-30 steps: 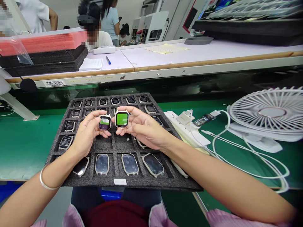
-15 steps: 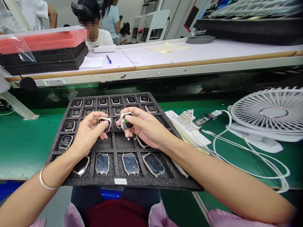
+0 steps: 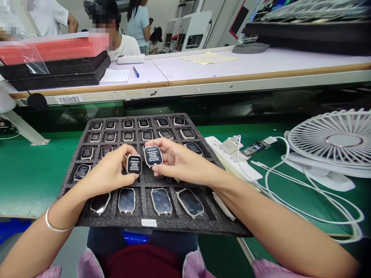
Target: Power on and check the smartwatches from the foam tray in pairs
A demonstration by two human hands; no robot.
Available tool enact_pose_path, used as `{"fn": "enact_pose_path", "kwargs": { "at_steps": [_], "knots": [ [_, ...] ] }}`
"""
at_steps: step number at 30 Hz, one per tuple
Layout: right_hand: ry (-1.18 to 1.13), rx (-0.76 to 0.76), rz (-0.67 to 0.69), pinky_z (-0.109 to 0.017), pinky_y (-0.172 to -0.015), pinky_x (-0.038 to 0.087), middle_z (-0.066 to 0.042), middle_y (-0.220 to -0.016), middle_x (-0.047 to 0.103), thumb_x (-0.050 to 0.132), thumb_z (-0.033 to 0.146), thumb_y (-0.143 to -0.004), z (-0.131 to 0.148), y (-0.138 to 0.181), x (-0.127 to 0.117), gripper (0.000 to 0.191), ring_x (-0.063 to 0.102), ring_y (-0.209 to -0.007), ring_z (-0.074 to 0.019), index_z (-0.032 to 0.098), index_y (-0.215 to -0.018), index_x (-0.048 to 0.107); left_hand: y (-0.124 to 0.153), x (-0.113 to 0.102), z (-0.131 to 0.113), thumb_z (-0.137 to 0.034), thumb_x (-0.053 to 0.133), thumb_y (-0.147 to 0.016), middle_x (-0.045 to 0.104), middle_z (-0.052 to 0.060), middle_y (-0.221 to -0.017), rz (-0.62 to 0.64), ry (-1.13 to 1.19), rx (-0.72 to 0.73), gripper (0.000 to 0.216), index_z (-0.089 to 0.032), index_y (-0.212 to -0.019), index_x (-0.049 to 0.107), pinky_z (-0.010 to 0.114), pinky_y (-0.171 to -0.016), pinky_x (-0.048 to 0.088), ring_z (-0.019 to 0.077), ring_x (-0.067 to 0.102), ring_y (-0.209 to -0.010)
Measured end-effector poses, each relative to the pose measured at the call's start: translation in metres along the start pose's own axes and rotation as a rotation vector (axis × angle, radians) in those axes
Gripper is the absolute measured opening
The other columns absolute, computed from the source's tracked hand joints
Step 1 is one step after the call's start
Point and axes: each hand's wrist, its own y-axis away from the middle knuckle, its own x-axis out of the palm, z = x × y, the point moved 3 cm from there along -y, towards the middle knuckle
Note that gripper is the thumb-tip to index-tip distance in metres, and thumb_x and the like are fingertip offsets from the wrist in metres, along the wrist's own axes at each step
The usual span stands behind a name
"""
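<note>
Over a dark foam tray (image 3: 113, 222), each of my hands grips a strapless smartwatch by its edges. My left hand (image 3: 111, 170) is closed on a smartwatch (image 3: 134, 164) whose dark screen shows lines of white text. In my right hand (image 3: 181, 162) is a second smartwatch (image 3: 153, 156) with similar text, thumb below and fingers at its top edge. The two watches are side by side, slightly apart. More watches lie in the tray's compartments; those in the front row, such as the watch (image 3: 161, 200), have dark screens. My hands cover some middle compartments.
To the right are a white power strip (image 3: 213, 143) with adapters, loose white cables (image 3: 315, 197) and a white fan (image 3: 333, 143). A raised shelf (image 3: 162, 69) across the back bears foam stacks, paper and a pen (image 3: 136, 72). Several people are beyond it.
Both thumbs have moved off the screens to the lower edges. The screens, green and coloured before, now show white text. Both watches have come slightly lower and face me more.
</note>
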Motion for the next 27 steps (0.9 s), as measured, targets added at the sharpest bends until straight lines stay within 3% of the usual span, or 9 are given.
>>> {"fn": "enact_pose_path", "kwargs": {
  "at_steps": [2,5,10,14,16,18,20,24,27],
  "knots": [
    [0.337,-0.08,-0.012,-0.044,-0.08,0.055,-0.006,-0.104,0.059,0.071,0.02,-0.079,0.005,0.004,0.001,0.04,0.063,-0.088,-0.0238,0.022,-0.116,0.057,0.003,-0.003,-0.003,-0.025,0.071,-0.071,0.059,0.004,-0.099,0.011,-0.253,0.052,0.029,-0.022,-0.097,0.057,0.042,-0.086,0.048,0.0255,0.055,-0.095],
    [0.738,-0.126,0.025,-0.054,-0.092,0.048,-0.011,-0.113,0.058,0.075,0.023,-0.077,0.008,0.008,0.007,0.038,0.059,-0.106,-0.0328,0.02,-0.113,0.063,0.003,-0.003,-0.002,-0.034,0.071,-0.072,0.056,0.008,-0.108,0.054,-0.436,0.039,0.033,-0.021,-0.1,0.061,0.049,-0.096,0.043,0.0311,0.048,-0.107],
    [0.929,-0.08,0.047,-0.058,-0.1,0.042,-0.017,-0.129,0.055,0.075,0.032,-0.083,0.011,0.008,0.008,0.053,0.053,-0.122,-0.0376,0.017,-0.131,0.059,0.003,-0.006,0.001,-0.046,0.071,-0.077,0.055,0.008,-0.112,0.089,-0.53,-0.012,0.044,-0.021,-0.113,0.064,0.051,-0.102,0.04,0.0319,0.046,-0.112],
    [0.877,-0.204,-0.255,-0.053,-0.102,0.043,-0.016,-0.134,0.054,0.064,0.041,-0.092,0.04,0.021,-0.024,0.049,0.053,-0.125,-0.034,0.021,-0.137,0.057,0.0,-0.009,-0.016,-0.048,0.067,-0.084,0.056,0.007,-0.115,0.08,-0.506,0.042,0.039,-0.024,-0.115,0.065,0.05,-0.104,0.038,0.0298,0.047,-0.114],
    [0.878,-0.261,-0.45,-0.043,-0.088,0.051,-0.015,-0.128,0.058,0.056,0.041,-0.096,0.058,0.036,-0.044,0.04,0.06,-0.114,-0.0305,0.02,-0.13,0.062,-0.006,-0.002,-0.031,-0.043,0.063,-0.089,0.057,0.008,-0.112,0.097,-0.522,0.067,0.032,-0.023,-0.114,0.067,0.048,-0.102,0.04,0.0287,0.048,-0.111],
    [0.916,-0.258,-0.51,-0.035,-0.07,0.052,-0.013,-0.118,0.064,0.054,0.042,-0.096,0.069,0.051,-0.06,0.035,0.065,-0.099,-0.0272,0.02,-0.12,0.068,-0.014,0.013,-0.047,-0.039,0.061,-0.091,0.06,0.009,-0.109,0.13,-0.583,0.111,0.028,-0.021,-0.111,0.07,0.047,-0.101,0.041,0.0283,0.049,-0.109],
    [0.996,-0.178,-0.421,-0.031,-0.061,0.048,-0.011,-0.104,0.068,0.054,0.042,-0.096,0.067,0.061,-0.068,0.03,0.066,-0.086,-0.0245,0.02,-0.106,0.072,-0.025,0.035,-0.06,-0.038,0.058,-0.093,0.062,0.01,-0.106,0.197,-0.667,0.167,0.027,-0.02,-0.108,0.073,0.047,-0.101,0.041,0.029,0.052,-0.108],
    [1.384,0.148,-0.214,-0.035,-0.062,0.044,-0.008,-0.081,0.069,0.056,0.038,-0.097,0.038,0.071,-0.069,0.033,0.066,-0.07,-0.0248,0.018,-0.077,0.072,-0.05,0.074,-0.068,-0.044,0.054,-0.095,0.064,0.018,-0.113,0.219,-0.842,0.126,0.04,-0.011,-0.103,0.073,0.048,-0.099,0.042,0.0353,0.052,-0.115],
    [1.576,0.26,-0.151,-0.036,-0.064,0.044,-0.012,-0.085,0.069,0.057,0.036,-0.098,0.012,0.076,-0.063,0.032,0.067,-0.075,-0.0283,0.015,-0.08,0.073,-0.06,0.088,-0.066,-0.048,0.061,-0.09,0.063,0.018,-0.116,0.188,-0.788,0.069,0.041,-0.011,-0.105,0.069,0.048,-0.098,0.043,0.0356,0.052,-0.116]
  ]
}}
